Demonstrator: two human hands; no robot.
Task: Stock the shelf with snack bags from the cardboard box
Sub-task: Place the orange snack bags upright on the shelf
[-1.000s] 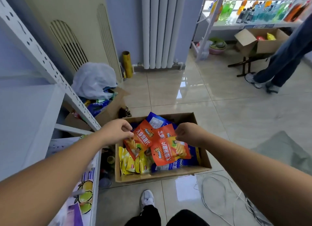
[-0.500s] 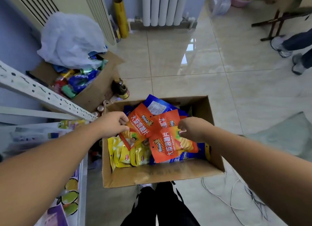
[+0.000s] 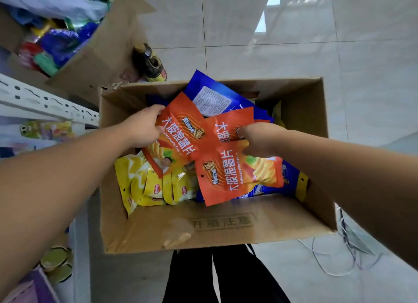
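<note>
Two hands grab orange snack bags in the cardboard box (image 3: 217, 228).

The left hand (image 3: 144, 128) pinches the edge of one orange bag (image 3: 178, 133). The right hand (image 3: 257, 139) holds two more orange bags (image 3: 235, 176) with fingers closed. Yellow bags (image 3: 156, 185) and blue bags (image 3: 212, 96) lie in the box. The white shelf (image 3: 45, 101) stands to the left.

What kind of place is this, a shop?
Probably a small shop or its stockroom: a metal shelf holds packaged goods, and two cardboard boxes full of snack bags sit on the tiled floor.
</note>
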